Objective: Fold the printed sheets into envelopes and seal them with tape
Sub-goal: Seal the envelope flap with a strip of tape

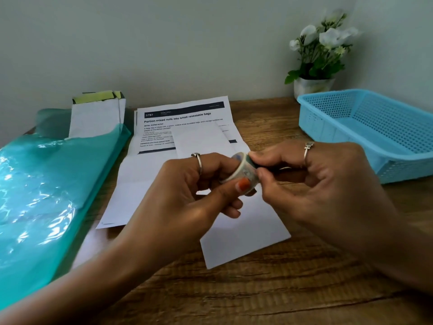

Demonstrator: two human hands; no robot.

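Now both hands (pixel 246 184) pinch tape roll (pixel 243 170).

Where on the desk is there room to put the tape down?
Bare wood lies along the near edge, below the folded white sheet, and between the printed sheet and the blue basket. The left is crowded by the teal plastic bag.
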